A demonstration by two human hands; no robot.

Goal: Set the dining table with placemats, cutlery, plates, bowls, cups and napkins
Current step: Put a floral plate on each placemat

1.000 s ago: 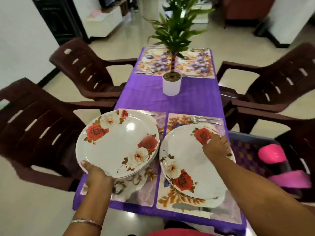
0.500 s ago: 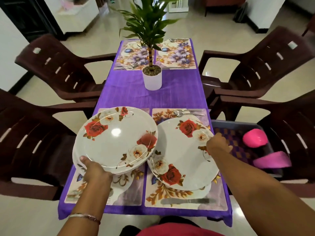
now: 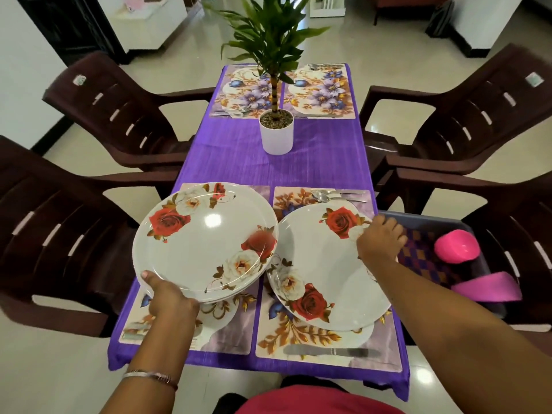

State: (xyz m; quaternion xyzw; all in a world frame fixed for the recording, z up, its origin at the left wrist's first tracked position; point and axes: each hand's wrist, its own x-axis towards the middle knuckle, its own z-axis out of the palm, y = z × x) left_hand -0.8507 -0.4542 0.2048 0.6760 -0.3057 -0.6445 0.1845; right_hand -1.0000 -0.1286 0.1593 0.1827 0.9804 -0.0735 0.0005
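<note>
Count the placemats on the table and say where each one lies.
4: far left placemat, far right placemat, near left placemat under the held plates, near right placemat under the single plate.

bright daylight; glare spot on the plate stack [image 3: 212,220]; wide-angle bending at edges; slight overall softness.

The stack of plates [image 3: 206,239] in the left hand [image 3: 171,297] covers most of the near left placemat [image 3: 227,333], and how many plates it holds cannot be told; the right hand [image 3: 379,242] hides the far rim of the single plate [image 3: 328,273], its fingertips out of sight; the knife [image 3: 331,351] on the near right placemat [image 3: 298,339] is blurred; the plant [image 3: 268,34] is cut off by the top edge; the pink things in the basket [image 3: 484,273] are too blurred to name.
</note>
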